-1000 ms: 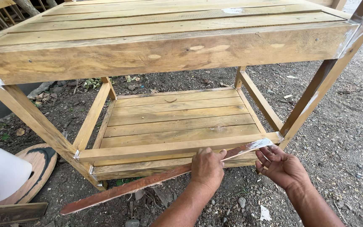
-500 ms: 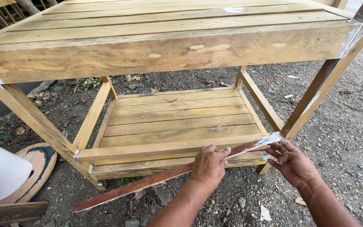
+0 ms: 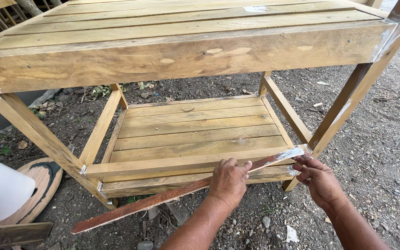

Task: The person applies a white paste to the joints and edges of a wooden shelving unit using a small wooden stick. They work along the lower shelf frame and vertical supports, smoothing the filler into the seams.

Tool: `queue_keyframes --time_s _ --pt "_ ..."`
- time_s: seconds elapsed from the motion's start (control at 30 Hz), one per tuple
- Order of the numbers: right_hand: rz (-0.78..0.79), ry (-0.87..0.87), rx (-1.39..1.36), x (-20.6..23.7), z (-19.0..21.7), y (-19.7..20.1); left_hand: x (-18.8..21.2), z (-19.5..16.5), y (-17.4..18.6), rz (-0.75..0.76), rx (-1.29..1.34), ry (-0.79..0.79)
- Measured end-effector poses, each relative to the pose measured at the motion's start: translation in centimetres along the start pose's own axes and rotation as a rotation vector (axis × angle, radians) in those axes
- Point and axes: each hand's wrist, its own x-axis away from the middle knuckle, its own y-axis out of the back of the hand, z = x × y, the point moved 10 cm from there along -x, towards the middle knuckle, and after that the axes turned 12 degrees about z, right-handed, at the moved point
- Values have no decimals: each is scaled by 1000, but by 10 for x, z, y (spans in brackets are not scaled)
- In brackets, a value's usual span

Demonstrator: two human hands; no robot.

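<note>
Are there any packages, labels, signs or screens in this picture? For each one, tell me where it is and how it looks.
No package, label, sign or screen is in view.
Closest thing: clear wrapping film on the end of the reddish wooden strip, near the right hand; thin, shiny, see-through, unprinted.
The left hand grips the strip in front of the wooden table.

Open gravel ground (image 3: pixel 385 153) lies to my right, giving free passage beside the table's front right leg (image 3: pixel 348 104). Between the tabletop apron (image 3: pixel 186 55) and the lower slatted shelf (image 3: pixel 195 129) a wide gap stands open, bounded by the legs and side rails. My left hand (image 3: pixel 228 180) and the reddish wooden strip (image 3: pixel 163 196) it grips cross the shelf's front rail (image 3: pixel 163 164), barring the low approach, while my right hand (image 3: pixel 320 180) fills the corner.
</note>
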Motion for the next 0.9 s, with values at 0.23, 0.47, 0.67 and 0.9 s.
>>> queue_keyframes --time_s 0.23,0.47,0.67,0.9 --pt "-28 82 221 -13 5 23 -2 0 0 32 6 -21" --pt "-48 81 552 9 24 13 -6 5 -6 105 25 26" --pt "-22 125 459 14 21 8 -4 4 -4 96 12 31" --pt "-19 164 342 15 16 18 -8 1 -6 141 12 47"
